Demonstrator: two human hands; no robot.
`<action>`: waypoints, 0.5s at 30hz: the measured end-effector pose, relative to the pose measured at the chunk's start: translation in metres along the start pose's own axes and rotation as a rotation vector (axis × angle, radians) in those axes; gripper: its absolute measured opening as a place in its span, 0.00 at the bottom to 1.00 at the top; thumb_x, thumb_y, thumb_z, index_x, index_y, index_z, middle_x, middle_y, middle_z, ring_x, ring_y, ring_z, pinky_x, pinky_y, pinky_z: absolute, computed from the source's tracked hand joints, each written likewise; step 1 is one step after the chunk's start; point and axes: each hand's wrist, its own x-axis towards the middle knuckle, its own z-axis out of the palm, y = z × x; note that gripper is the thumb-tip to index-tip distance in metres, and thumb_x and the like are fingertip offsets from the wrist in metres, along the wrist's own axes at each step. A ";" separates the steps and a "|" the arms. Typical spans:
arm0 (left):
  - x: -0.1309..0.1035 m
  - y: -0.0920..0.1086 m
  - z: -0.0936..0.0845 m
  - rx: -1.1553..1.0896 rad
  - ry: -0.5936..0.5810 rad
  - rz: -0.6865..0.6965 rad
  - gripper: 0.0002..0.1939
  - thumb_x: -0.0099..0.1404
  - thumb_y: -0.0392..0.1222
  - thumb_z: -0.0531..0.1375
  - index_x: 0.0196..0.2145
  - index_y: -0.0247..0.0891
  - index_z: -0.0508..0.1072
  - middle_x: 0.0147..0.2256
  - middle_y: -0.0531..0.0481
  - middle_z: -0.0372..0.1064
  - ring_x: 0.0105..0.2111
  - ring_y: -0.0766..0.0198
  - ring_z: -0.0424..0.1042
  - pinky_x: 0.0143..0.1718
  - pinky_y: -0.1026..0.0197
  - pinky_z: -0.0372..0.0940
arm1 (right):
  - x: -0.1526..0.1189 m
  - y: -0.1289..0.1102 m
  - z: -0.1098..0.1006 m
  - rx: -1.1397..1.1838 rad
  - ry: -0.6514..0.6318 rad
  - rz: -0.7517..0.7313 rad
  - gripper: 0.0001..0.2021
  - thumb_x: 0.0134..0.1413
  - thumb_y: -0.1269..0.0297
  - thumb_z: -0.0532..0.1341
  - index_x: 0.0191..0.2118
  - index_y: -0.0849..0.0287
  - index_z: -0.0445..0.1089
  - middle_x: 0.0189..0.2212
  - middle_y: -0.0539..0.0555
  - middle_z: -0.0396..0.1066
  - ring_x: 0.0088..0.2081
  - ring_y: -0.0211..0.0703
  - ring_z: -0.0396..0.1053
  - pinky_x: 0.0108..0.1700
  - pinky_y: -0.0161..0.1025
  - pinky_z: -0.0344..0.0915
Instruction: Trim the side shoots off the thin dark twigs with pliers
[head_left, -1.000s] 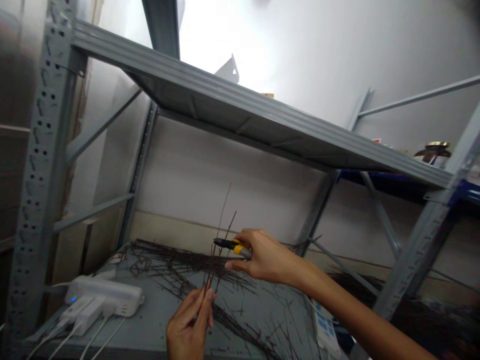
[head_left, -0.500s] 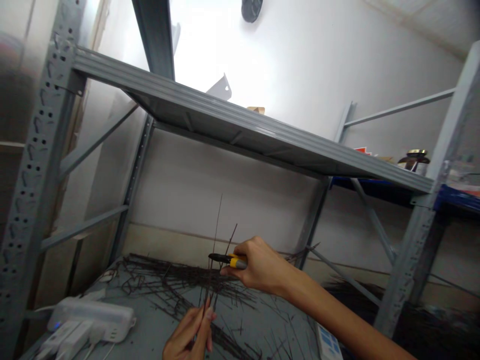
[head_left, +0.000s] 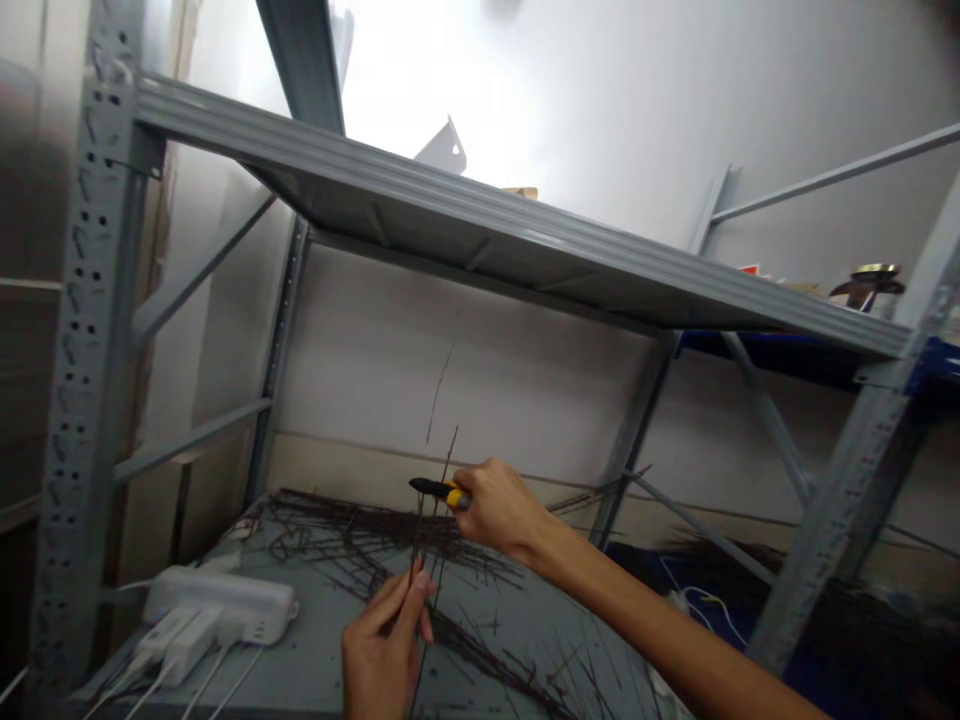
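Head view shows the left hand closed in a pinch on a few thin dark-brown twig-like stems, roughly upright above a grey metal shelf surface strewn with a loose pile of similar dark stems. The right hand grips yellow-and-black hand cutters, their jaws apparently together at the held stems' upper ends; a slender separate piece appears above. Good cutting probably calls for a firm pinch well below the blades, kept square across the stems.
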 end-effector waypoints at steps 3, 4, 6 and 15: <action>0.006 -0.006 -0.004 -0.053 -0.015 -0.170 0.27 0.54 0.58 0.71 0.44 0.34 0.84 0.21 0.53 0.70 0.10 0.75 0.53 0.08 0.69 0.46 | 0.006 -0.001 0.012 0.112 0.028 0.037 0.06 0.53 0.66 0.63 0.32 0.59 0.79 0.27 0.60 0.79 0.28 0.43 0.72 0.31 0.37 0.56; 0.009 -0.006 -0.006 -0.092 -0.007 -0.216 0.28 0.54 0.58 0.71 0.44 0.34 0.84 0.22 0.52 0.71 0.10 0.76 0.53 0.08 0.70 0.45 | 0.005 -0.001 0.014 0.175 0.067 0.053 0.07 0.54 0.63 0.64 0.30 0.59 0.78 0.25 0.58 0.78 0.27 0.42 0.71 0.31 0.36 0.56; 0.016 -0.001 -0.010 -0.187 0.046 -0.265 0.27 0.52 0.56 0.73 0.43 0.33 0.83 0.26 0.49 0.74 0.13 0.75 0.58 0.08 0.72 0.48 | -0.007 -0.004 0.017 0.339 0.202 0.112 0.12 0.58 0.58 0.64 0.28 0.59 0.76 0.23 0.55 0.76 0.25 0.40 0.68 0.30 0.36 0.56; 0.058 0.050 -0.040 -0.614 -0.019 -0.317 0.13 0.63 0.35 0.67 0.46 0.30 0.79 0.35 0.49 0.71 0.19 0.77 0.61 0.06 0.79 0.52 | -0.156 -0.077 0.131 1.101 0.399 0.755 0.21 0.51 0.48 0.69 0.46 0.57 0.77 0.30 0.53 0.77 0.27 0.47 0.73 0.35 0.40 0.71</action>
